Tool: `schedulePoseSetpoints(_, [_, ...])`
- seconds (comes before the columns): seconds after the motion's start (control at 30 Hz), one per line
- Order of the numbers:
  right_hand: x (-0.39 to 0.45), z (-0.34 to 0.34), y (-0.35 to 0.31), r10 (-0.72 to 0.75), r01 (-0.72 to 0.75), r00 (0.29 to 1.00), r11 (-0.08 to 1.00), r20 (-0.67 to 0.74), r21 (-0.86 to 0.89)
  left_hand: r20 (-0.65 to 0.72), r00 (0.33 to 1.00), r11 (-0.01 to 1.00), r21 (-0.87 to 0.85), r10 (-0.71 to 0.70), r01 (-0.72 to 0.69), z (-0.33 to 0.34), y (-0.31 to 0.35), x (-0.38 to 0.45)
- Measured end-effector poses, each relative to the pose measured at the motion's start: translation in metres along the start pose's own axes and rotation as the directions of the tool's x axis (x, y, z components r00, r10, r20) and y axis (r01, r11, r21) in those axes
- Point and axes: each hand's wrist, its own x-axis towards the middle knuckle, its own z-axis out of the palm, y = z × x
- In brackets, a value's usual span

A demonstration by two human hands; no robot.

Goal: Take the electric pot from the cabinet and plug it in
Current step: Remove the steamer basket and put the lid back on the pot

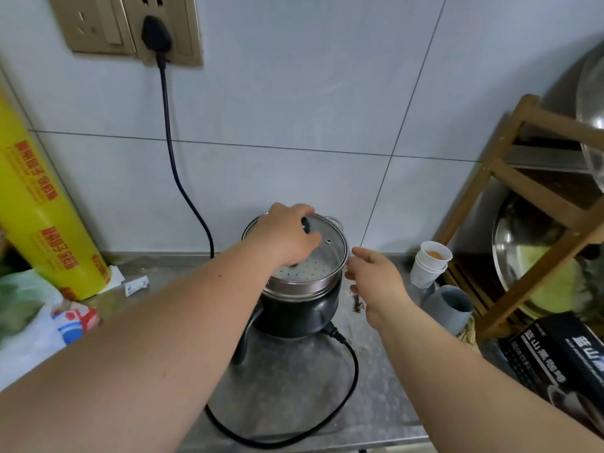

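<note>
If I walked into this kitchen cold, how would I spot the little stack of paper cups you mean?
Start at the wooden rack on the right side of the steel counter. At its foot, between it and the electric pot, the paper cups stand nested and tilted. They are white, with something orange in the top one, unlike the grey cup in front.

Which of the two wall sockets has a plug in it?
The right socket holds the black plug, whose cord hangs down the wall behind the pot. The left socket is free.
</note>
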Motion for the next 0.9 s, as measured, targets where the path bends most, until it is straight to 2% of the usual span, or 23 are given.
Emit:
schedulePoseSetpoints(0.1, [0.005,-0.009,0.000,0.026,-0.027,0.999,0.999,0.024,0.020,-0.077,0.997,0.999,0.030,-0.017,0.020,0.008,-0.003,0.008])
schedulePoseSetpoints(0.27, [0.022,-0.017,-0.006,0.099,-0.102,0.995,0.991,0.031,0.093,-0.134,0.991,0.998,-0.060,0.026,-0.034,-0.004,-0.003,0.010])
schedulePoseSetpoints(0.5, [0.063,0.009,-0.037,0.125,-0.127,0.991,0.991,0.044,0.036,-0.343,0.939,0.973,-0.221,-0.007,-0.074,-0.049,-0.014,-0.004])
schedulePoseSetpoints(0.73, [0.082,0.030,-0.050,0.144,-0.137,0.981,0.989,0.131,-0.064,-0.345,0.935,0.982,-0.189,-0.079,0.014,-0.059,-0.042,-0.028])
schedulePoseSetpoints(0.9, [0.078,0.029,-0.050,0.133,-0.133,0.982,0.991,0.133,-0.011,-0.367,0.925,0.980,-0.197,-0.096,0.024,-0.057,-0.046,-0.035])
